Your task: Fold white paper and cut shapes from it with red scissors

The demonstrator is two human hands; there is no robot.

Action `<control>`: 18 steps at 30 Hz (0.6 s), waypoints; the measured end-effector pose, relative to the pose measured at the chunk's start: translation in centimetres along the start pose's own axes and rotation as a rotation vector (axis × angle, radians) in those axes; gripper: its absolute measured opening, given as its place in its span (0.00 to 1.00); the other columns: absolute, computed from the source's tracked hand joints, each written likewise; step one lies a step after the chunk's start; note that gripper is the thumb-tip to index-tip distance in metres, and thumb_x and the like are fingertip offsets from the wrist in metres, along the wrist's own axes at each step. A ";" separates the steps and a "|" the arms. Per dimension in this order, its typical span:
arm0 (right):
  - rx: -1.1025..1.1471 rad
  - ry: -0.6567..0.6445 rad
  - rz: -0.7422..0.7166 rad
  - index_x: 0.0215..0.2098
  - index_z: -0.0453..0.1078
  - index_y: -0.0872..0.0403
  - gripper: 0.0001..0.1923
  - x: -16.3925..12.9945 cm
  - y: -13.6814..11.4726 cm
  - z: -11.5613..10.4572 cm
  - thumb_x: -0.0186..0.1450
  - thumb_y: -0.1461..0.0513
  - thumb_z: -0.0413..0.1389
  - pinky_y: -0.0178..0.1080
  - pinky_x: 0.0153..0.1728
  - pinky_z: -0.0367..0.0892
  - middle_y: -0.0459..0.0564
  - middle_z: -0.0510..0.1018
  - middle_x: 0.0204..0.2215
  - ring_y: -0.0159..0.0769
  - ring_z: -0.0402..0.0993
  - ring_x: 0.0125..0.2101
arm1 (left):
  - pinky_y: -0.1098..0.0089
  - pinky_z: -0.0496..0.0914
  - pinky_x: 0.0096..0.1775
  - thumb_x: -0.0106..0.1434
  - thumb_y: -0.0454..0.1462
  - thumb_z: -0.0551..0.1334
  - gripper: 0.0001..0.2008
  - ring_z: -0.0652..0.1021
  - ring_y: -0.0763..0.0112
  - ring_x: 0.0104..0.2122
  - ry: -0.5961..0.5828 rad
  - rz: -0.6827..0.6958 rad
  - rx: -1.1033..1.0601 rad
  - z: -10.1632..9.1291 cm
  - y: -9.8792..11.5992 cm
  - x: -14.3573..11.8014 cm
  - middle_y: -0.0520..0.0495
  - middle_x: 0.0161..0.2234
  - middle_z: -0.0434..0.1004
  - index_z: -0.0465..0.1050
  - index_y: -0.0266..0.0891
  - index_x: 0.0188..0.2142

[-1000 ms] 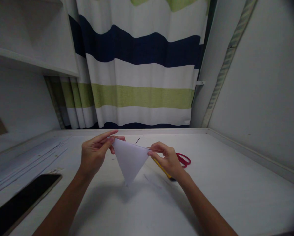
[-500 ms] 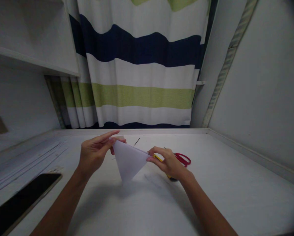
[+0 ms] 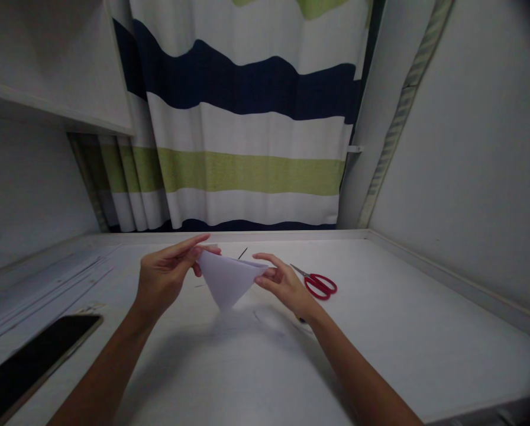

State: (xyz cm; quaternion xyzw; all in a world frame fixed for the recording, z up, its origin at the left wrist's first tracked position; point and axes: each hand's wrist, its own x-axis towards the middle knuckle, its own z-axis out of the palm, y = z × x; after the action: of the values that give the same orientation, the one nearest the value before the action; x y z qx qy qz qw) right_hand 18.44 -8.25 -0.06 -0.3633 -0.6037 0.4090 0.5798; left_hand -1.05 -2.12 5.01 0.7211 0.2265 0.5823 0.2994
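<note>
A white sheet of paper (image 3: 227, 278), folded into a triangle, hangs above the table with its point downward. My left hand (image 3: 167, 269) pinches its upper left corner between thumb and fingers, the index finger stretched out above. At the right corner, my right hand (image 3: 287, 284) grips the paper with the thumb below and a finger behind, while its index finger is raised. Between the hands the upper edge shows layers slightly parted. Red-handled scissors (image 3: 320, 286) lie on the table just beyond my right hand. A dark end of something pokes out under my right wrist.
A black phone (image 3: 38, 367) lies at the left, beside several white sheets (image 3: 47, 290). A thin dark stick (image 3: 242, 253) rests on the white table (image 3: 247, 378) behind the paper. A striped curtain (image 3: 247, 171) hangs at the back, with white walls on both sides.
My right hand has moved a little left and its index finger has lifted off the paper. The paper's top edge has opened slightly. The yellow object behind my right hand is now mostly hidden.
</note>
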 end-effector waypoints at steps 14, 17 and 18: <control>0.231 0.151 -0.008 0.29 0.71 0.56 0.06 0.1 0.2 0.3 0.52 0.63 0.56 0.36 0.38 0.60 0.48 0.75 0.27 0.30 0.69 0.31 | 0.74 0.67 0.22 0.52 0.36 0.58 0.15 0.69 0.79 0.18 0.021 -0.019 -0.050 0.0 -0.5 0.1 0.46 0.30 0.77 0.69 0.38 0.41; 0.248 0.153 -0.019 0.30 0.72 0.56 0.07 0.1 0.1 0.3 0.53 0.62 0.55 0.37 0.39 0.60 0.48 0.75 0.27 0.31 0.69 0.30 | 0.75 0.66 0.22 0.52 0.36 0.58 0.14 0.68 0.79 0.17 0.028 -0.014 -0.072 0.0 -0.6 0.1 0.47 0.30 0.77 0.69 0.39 0.41; 0.254 0.155 -0.023 0.31 0.72 0.56 0.08 0.0 0.0 0.3 0.54 0.62 0.55 0.38 0.39 0.60 0.48 0.75 0.27 0.31 0.69 0.30 | 0.75 0.66 0.22 0.52 0.36 0.58 0.14 0.68 0.80 0.17 0.034 -0.014 -0.068 0.0 -0.7 0.1 0.47 0.30 0.77 0.69 0.39 0.41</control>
State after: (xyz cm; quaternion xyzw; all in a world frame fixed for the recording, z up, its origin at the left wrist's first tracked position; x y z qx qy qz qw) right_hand 18.11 -8.24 -0.09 -0.3107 -0.5046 0.4460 0.6708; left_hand -0.97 -1.59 4.59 0.6988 0.2167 0.5998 0.3240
